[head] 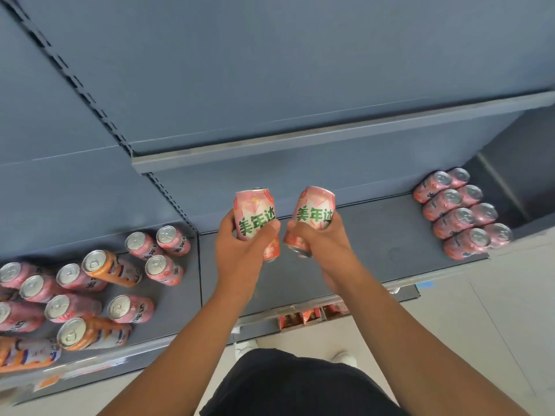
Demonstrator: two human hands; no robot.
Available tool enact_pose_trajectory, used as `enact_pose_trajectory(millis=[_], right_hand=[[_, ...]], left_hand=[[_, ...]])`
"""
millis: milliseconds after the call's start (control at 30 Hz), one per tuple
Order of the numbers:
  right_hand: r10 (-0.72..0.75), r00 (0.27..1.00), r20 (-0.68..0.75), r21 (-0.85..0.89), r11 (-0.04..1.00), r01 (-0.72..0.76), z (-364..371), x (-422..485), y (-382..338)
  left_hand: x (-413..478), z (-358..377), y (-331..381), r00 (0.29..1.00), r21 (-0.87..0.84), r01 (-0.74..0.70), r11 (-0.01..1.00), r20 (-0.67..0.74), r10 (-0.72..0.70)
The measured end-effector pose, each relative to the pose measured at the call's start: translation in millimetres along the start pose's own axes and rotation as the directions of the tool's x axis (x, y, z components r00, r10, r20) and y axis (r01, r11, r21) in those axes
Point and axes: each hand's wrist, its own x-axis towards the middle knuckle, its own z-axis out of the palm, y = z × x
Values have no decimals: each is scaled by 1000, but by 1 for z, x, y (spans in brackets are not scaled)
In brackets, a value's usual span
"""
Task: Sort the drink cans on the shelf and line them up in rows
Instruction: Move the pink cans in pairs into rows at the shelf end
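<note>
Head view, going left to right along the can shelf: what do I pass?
jumbled cans, pink and orange → left hand gripping a pink can → right hand gripping a second pink can → lined-up pink cans

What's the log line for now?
left hand: grips left pink can | right hand: grips right pink can | pink rows: shelf right
</note>
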Motion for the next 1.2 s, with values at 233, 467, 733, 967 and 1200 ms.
enact_pose_trajectory(millis=[233,467,733,967,1200], right_hand=[[-122,986,-110,81,988,131,-121,-20,-29],[-165,958,-236,125,972,198,-223,-44,-35],[-146,916,-373,169,960,222,-291,-43,-35],[-123,918,-378,166,966,198,-327,-20,-46],[-89,940,-331,92,988,126,-349,48,-74]], left_hand=[[-57,102,-1,996,9,-36,999,87,35],[-101,191,-5,964,73,-68,995,261,47],[-117,265,-5,879,114,-138,984,472,69],[-92,313,-20,870,116,-89,989,492,20],[-41,371,-27,870,111,-65,992,493,2]])
